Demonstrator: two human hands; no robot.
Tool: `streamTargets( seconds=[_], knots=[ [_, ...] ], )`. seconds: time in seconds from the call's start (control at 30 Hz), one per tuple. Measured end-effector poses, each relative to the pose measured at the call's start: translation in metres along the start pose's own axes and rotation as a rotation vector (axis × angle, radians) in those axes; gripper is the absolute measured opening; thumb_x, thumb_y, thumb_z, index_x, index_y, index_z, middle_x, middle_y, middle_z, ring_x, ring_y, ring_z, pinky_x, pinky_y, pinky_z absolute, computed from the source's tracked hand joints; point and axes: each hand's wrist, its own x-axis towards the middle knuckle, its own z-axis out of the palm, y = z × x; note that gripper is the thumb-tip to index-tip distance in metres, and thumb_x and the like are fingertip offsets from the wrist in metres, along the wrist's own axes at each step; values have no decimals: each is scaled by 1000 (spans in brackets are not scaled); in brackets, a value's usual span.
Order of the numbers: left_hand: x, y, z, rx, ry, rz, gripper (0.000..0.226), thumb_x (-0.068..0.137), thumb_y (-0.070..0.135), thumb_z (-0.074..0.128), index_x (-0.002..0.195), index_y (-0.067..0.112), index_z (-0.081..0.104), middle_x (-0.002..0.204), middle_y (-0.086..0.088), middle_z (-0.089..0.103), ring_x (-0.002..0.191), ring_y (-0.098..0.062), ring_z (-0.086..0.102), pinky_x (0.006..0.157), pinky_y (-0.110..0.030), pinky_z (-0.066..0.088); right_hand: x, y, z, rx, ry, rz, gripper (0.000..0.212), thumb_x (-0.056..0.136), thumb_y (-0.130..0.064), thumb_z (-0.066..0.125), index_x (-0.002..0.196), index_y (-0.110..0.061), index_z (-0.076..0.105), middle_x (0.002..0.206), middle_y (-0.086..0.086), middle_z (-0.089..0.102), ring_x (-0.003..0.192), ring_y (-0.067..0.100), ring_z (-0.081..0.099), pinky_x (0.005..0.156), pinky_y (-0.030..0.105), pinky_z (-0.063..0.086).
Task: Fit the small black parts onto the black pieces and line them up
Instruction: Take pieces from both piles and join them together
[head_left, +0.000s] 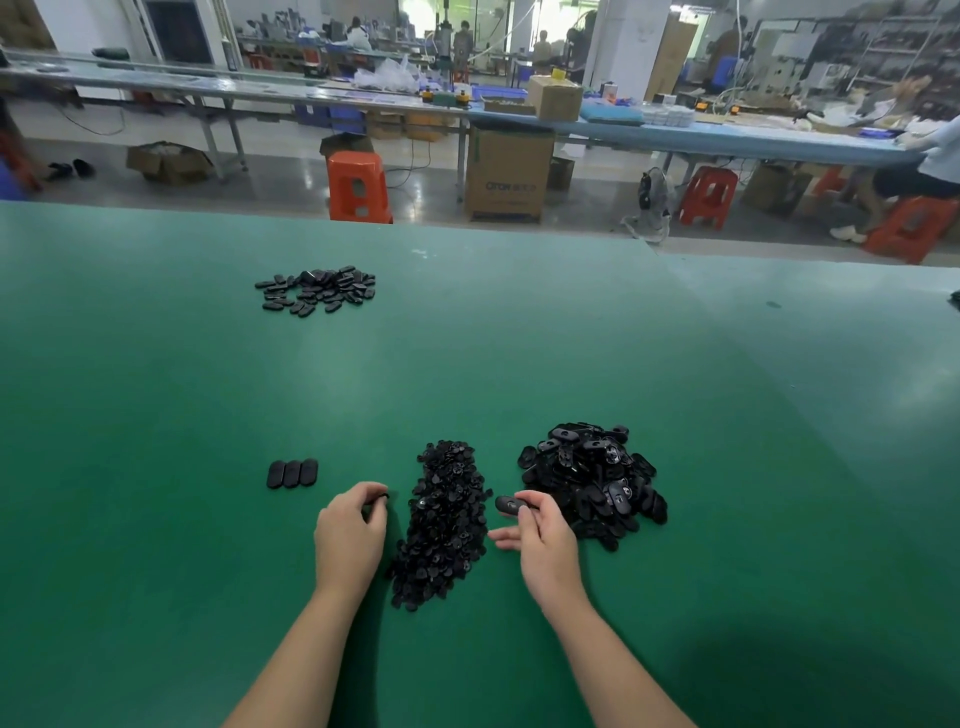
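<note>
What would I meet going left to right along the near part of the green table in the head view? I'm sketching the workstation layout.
Row of three black pieces → left hand, pinching a small black part → heap of small black parts → right hand, holding one black piece → heap of black pieces.

left hand (349, 535) pinching small black part (382, 499) | right hand (543, 540) gripping black piece (511, 505) | heap of small parts (444, 525) between hands | pile of pieces (595, 480) right | row of three (292, 473) left | far pile (318, 290) on green table (156, 389)
</note>
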Motion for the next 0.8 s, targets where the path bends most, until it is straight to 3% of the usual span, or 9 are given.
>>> streamTargets(
  seconds=[0.17, 0.3, 0.4, 0.5, 0.57, 0.67, 0.8],
  knots=[
    [1, -1, 0, -9, -6, -23, 14, 93, 11, 65, 98, 22, 74, 91, 5, 72, 78, -9, 64, 72, -32, 53, -5, 0, 2, -31, 25, -31, 15, 107, -12, 43, 109, -19, 56, 96, 0, 73, 74, 15, 74, 71, 29, 61],
    [0, -1, 1, -30, 4, -28, 22, 94, 11, 65, 112, 19, 74, 100, 4, 74, 81, -7, 64, 73, -28, 50, -7, 1, 1, -46, 24, -66, 6, 103, -12, 55, 101, -17, 54, 89, 2, 73, 75, 12, 73, 72, 27, 60],
    [1, -2, 0, -36, 2, -23, 24, 94, 12, 65, 116, 19, 74, 104, 4, 75, 85, -7, 65, 76, -28, 51, -6, 3, 1, -60, 33, -79, 11, 100, -15, 62, 96, -16, 51, 80, 3, 74, 73, 11, 74, 72, 29, 60],
    [1, -1, 0, -31, 2, -31, 21, 95, 13, 66, 113, 19, 75, 104, 5, 75, 87, -11, 66, 78, -28, 51, -6, 3, 1, -55, 31, -93, 13, 101, -17, 60, 103, -26, 51, 85, -5, 76, 75, 11, 73, 74, 28, 60],
    [1, -1, 0, -4, -5, -36, 17, 94, 15, 66, 106, 22, 75, 97, 6, 74, 79, -10, 65, 70, -27, 48, -6, 4, 1, -65, 10, -105, 16, 103, -17, 57, 105, -32, 54, 90, -8, 76, 78, 9, 73, 76, 27, 61],
    [2, 0, 0, 14, -11, -48, 12, 93, 16, 66, 96, 26, 74, 88, 8, 72, 68, -6, 62, 61, -26, 44, -7, 5, 0, -89, -3, -113, 13, 102, -16, 59, 98, -28, 64, 89, -5, 75, 81, 9, 72, 76, 29, 61],
    [1, 1, -1, 17, -19, -53, 13, 92, 17, 66, 90, 29, 70, 84, 9, 69, 67, -6, 60, 58, -24, 41, -7, 4, -2, -171, 63, -208, 11, 95, -20, 69, 95, -31, 68, 96, -8, 60, 73, -1, 57, 69, 18, 51]
  ],
)
